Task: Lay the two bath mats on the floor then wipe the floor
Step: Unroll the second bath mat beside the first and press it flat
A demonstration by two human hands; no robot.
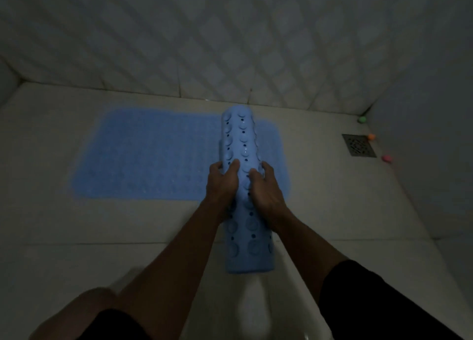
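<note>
**Two blue mats, one flat and one rolled**

One blue bath mat (148,155) lies spread flat on the pale tiled floor (51,224) near the wall. A second, the rolled mat (242,145), is held over its right end, suction cups facing out. The left hand (221,183) and right hand (266,188) each curl round the roll from opposite sides. A square floor drain (359,145) sits to the right, with three small coloured balls beside it: green (362,119), orange (371,136), pink (387,158).

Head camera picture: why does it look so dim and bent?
Head view: light is low, so the flat mat looks soft and grainy; the rolled mat, gripped by left hand and right hand, shows best; wide-angle lens curves the wall tiles and floor edges.
</note>
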